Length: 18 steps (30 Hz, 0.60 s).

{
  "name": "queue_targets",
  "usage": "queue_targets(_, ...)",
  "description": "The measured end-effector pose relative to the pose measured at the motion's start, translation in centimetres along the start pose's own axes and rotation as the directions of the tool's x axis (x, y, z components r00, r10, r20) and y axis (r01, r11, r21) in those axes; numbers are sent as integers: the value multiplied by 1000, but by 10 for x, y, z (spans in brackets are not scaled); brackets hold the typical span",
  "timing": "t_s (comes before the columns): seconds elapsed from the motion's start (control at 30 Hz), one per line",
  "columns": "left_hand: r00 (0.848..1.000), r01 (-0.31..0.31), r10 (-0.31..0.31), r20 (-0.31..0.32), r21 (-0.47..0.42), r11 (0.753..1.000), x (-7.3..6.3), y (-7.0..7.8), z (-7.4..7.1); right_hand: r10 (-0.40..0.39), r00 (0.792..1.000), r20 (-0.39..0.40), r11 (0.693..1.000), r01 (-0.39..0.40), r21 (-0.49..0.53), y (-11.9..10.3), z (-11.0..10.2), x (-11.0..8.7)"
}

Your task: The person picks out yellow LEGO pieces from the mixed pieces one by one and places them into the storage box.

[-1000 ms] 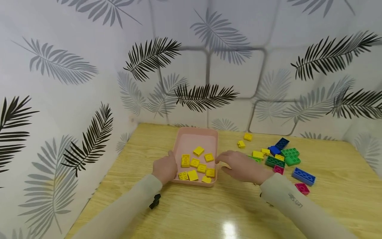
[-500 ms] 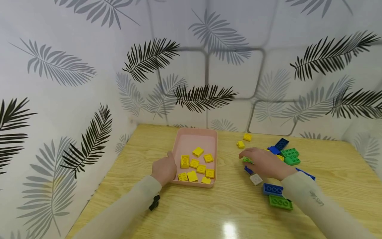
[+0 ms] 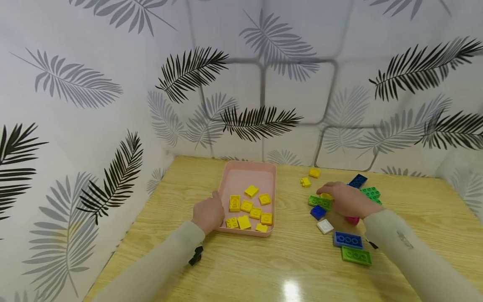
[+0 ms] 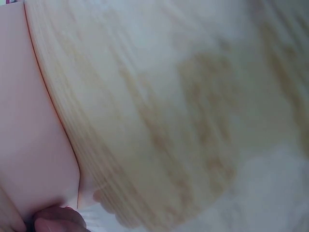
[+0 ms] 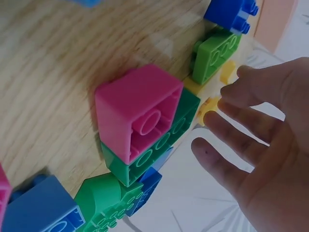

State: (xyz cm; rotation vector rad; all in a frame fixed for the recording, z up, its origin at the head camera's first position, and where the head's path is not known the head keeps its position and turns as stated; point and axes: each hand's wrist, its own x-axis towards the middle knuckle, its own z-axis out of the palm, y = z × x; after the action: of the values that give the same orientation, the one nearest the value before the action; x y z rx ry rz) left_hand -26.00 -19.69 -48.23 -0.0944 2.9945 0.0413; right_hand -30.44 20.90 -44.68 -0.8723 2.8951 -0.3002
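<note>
On the left, my left hand (image 3: 208,212) grips the left wall of a pink tray (image 3: 247,177) that holds several yellow toy bricks (image 3: 235,203). Its fingertips show at the tray's edge low in the left wrist view. Over the loose bricks, my right hand (image 3: 346,200) reaches down with thumb and fingertips at a yellow brick (image 3: 325,196) behind a light green brick (image 3: 319,203). In the right wrist view its fingers are extended and spread, close to the yellow pieces (image 5: 208,109). A magenta brick (image 5: 140,108) on a dark green brick (image 5: 186,113) lies beside them.
Two yellow bricks, one nearer (image 3: 305,182) and one farther (image 3: 314,172), lie at the back. A blue brick (image 3: 318,212), a white brick (image 3: 325,226), a long blue brick (image 3: 347,240) and a long green brick (image 3: 356,256) lie in front of the right hand. Patterned cloth (image 3: 279,138) stands behind the table.
My right hand has moved right from beside the tray to the loose bricks, and now reaches over the yellow brick. My left hand and the tray have stayed in place.
</note>
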Motion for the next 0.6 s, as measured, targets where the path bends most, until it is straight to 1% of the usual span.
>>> queue_targets(0.17,1000,-12,12,-20,22,1000,2,-2,4,-29,999,38,999,31,-41,3,1,6)
queue_targets(0.4,999,-22,23,-48,24,999,0,-2,3,-12,997,75,998,16,-56,4,4,14)
queue_targets(0.6,998,-26,27,-54,15,1000,0,-3,2,5,998,61,994,2,-110,2,4,17)
